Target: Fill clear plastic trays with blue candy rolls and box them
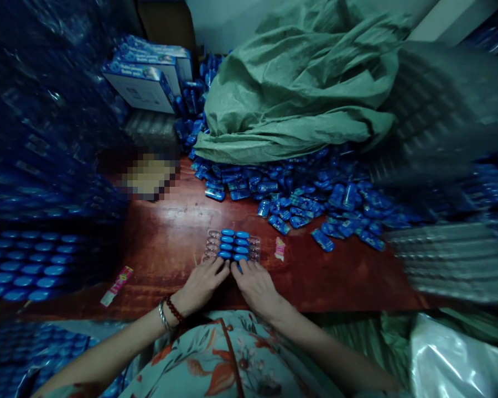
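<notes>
On the table in front of me lies a clear plastic blister tray (254, 247) with rows of oval hollows. Shiny blue oval pieces (228, 240) fill its two middle columns, while the outer hollows show no blue. My left hand (203, 283), with bracelets at the wrist, has its fingers curled together at the tray's near edge; what they hold is hidden. Beside it, my right hand (255, 284) has its fingers closed on a blue oval piece (239, 268) at the near end of the right middle column. Both hands touch the tray's near side.
Loose blue packets (269, 188) are heaped behind the tray, partly under a green sack (302, 94). Filled trays (29, 265) are stacked at left, clear trays (444, 260) at right. White-and-blue boxes (141, 83) stand at back left. Pink wrappers (279, 249) lie on the table.
</notes>
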Demonstrator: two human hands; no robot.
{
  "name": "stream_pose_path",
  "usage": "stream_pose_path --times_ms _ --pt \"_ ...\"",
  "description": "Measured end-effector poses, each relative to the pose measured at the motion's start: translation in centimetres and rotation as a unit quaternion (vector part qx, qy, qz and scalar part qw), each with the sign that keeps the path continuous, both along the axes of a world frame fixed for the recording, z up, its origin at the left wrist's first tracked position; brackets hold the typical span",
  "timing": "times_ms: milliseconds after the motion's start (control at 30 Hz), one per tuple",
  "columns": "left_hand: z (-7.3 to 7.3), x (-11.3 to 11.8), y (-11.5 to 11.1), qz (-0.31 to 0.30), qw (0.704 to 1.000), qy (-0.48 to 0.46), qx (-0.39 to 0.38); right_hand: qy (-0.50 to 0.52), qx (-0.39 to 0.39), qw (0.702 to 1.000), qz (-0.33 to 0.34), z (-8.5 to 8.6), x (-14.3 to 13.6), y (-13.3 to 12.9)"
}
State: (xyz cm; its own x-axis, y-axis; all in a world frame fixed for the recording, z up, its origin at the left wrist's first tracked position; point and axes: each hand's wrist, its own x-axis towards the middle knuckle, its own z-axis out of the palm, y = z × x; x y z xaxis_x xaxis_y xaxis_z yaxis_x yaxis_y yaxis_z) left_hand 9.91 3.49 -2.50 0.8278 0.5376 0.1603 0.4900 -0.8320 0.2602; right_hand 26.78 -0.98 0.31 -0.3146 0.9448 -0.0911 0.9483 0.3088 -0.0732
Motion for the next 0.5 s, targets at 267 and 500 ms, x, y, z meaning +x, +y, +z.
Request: stream_pose_path --times_ms 267,500 --pt "-0.3 -0.3 6.0 0.151 0.967 -0.205 -0.005 0.128 0.193 0.966 -0.118 -1.7 5.5 -0.8" --pt "0.4 5.7 17.6 0.199 0.977 0.069 0.019 -0.003 0.085 0.95 -0.301 -2.4 10.6 7.3"
